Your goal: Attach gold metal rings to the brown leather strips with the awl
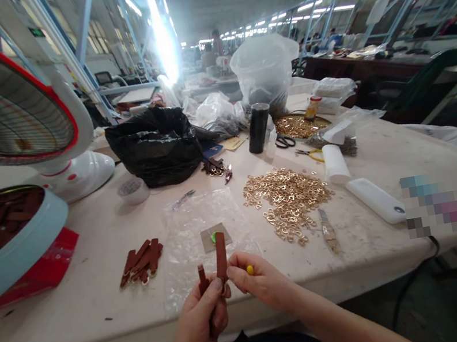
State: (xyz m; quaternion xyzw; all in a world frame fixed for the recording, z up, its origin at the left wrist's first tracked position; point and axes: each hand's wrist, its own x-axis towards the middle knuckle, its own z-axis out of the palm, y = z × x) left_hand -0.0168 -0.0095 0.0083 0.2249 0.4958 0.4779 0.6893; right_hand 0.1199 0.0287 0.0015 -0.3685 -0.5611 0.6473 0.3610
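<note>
My left hand [210, 308] is closed around brown leather straps. One leather strap [220, 251] stands upright between thumb and fingers, with a metal ring at its lower end; a second strap end [202, 274] shows beside it. My right hand [262, 282] is closed close against the upright strap's edge. From between its fingers pokes the small yellow end [250, 270] of a thing otherwise hidden. Just beyond my hands, a square card [207, 241] with a bright green blob lies on a clear plastic sheet [180, 225]. Left of it rests a pile of ringed straps [142, 262].
Gold metal rings [287, 196] are heaped to the right, near a white roll [336, 163] and a white case [376, 201]. A pale blue-rimmed tin [18, 253] of straps and a fan [75, 173] stand left. Behind are a black bag [154, 148] and scissors [285, 141].
</note>
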